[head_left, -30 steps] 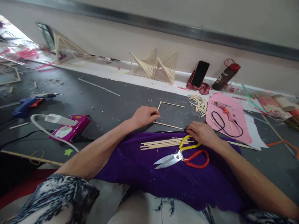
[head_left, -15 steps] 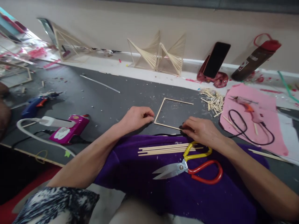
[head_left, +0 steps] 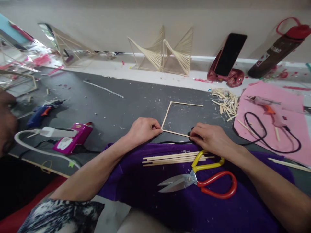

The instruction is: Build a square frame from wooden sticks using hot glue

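Note:
A three-sided frame of thin wooden sticks (head_left: 167,114) lies on the dark grey floor. My left hand (head_left: 143,129) pinches its near left corner with curled fingers. My right hand (head_left: 210,137) presses closed fingers on the near stick's right end. Just below, a bundle of loose wooden sticks (head_left: 170,158) rests on a purple cloth (head_left: 184,200) over my lap. Scissors (head_left: 201,181) with one yellow and one red handle lie open on the cloth beside the bundle.
A pink glue gun (head_left: 267,108) with a black cord lies on a pink sheet (head_left: 289,136) at right, near a heap of cut sticks (head_left: 225,102). Stick models (head_left: 165,53), a phone (head_left: 229,55) and a bottle (head_left: 279,48) line the wall. Magenta (head_left: 73,137) and blue glue guns (head_left: 41,111) lie left.
The view has tipped down and closer. My left hand has slid onto the frame's near left corner, and my right hand has settled on the near stick's right end.

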